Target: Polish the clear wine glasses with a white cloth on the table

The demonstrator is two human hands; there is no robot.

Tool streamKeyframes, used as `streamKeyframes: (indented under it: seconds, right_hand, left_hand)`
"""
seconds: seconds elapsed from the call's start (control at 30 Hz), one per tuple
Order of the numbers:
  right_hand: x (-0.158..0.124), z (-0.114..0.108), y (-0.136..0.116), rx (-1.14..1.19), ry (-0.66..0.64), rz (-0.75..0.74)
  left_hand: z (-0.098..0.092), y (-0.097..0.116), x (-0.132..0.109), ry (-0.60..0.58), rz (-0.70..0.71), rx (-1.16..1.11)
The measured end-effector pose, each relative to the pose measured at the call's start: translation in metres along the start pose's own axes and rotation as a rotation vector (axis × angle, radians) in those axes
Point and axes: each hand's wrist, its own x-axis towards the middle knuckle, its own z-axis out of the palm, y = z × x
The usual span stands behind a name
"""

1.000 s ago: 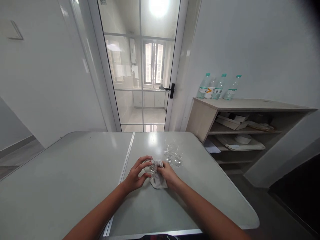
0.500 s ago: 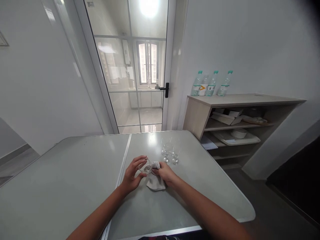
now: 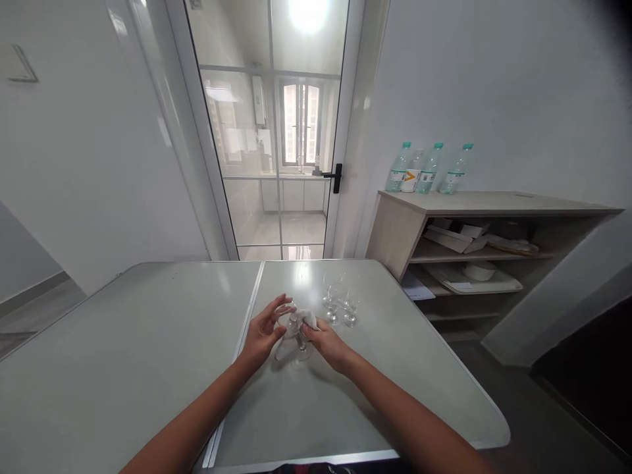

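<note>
Above the table (image 3: 395, 395), my left hand (image 3: 264, 332) curves its fingers and thumb round the bowl of a clear stemmed glass (image 3: 302, 351). The glass is tilted, its round foot pointing down towards me. A pale cloth (image 3: 308, 318) is pinched in my right hand (image 3: 328, 341) and pressed against the glass; part of it hangs behind the bowl. The cloth and fingers hide some of the bowl. Just beyond my right hand, several more clear stemmed glasses (image 3: 351, 318) stand upright in a cluster.
A metal seam (image 3: 251, 296) runs along the table left of my hands. On the right, a wooden shelf unit (image 3: 397, 230) holds trays and boxes, with several plastic bottles (image 3: 428, 170) on top. Straight ahead is a glazed door (image 3: 338, 178) with a black handle.
The glass has turned so that its foot now points down towards me. My right hand has brought the cloth up onto the bowl. The view has shifted slightly left.
</note>
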Motion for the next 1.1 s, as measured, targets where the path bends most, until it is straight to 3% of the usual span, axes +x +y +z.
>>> streamKeyframes:
  seconds: [0.13, 0.27, 0.37, 0.57, 0.7, 0.8, 0.93, 1.0, 1.1]
  right_hand:
    - [-0.004, -0.001, -0.004, 0.292, -0.150, 0.264]
    - [-0.004, 0.004, -0.009, 0.416, -0.185, 0.321]
    - [0.000, 0.007, -0.003, 0.264, -0.118, 0.188]
    - [0.004, -0.001, 0.005, -0.296, 0.057, -0.287]
    - [-0.001, -0.002, 0.001, -0.642, 0.110, -0.402]
    - [-0.004, 0.001, -0.001, -0.548, 0.070, -0.326]
    - [-0.004, 0.002, -0.001, -0.035, -0.166, 0.075]
    - [-0.002, 0.000, 0.001, 0.087, -0.215, 0.205]
    - [0.002, -0.002, 0.007, -0.028, -0.129, 0.096]
  left_hand:
    - [0.001, 0.004, 0.002, 0.049, -0.165, -0.202]
    - [0.001, 0.009, 0.005, 0.081, -0.207, -0.263]
    - [-0.001, 0.009, 0.004, 0.102, -0.163, -0.199]
    - [0.006, 0.006, -0.002, 0.158, -0.010, -0.031]
    - [0.008, 0.005, -0.003, 0.149, 0.021, 0.034]
    - [0.005, 0.004, -0.001, 0.136, -0.044, -0.027]
    - [-0.001, 0.002, 0.002, 0.060, -0.181, -0.219]
    - [-0.002, 0.001, 0.003, 0.036, -0.204, -0.248]
    - [-0.001, -0.002, 0.003, 0.084, -0.212, -0.160]
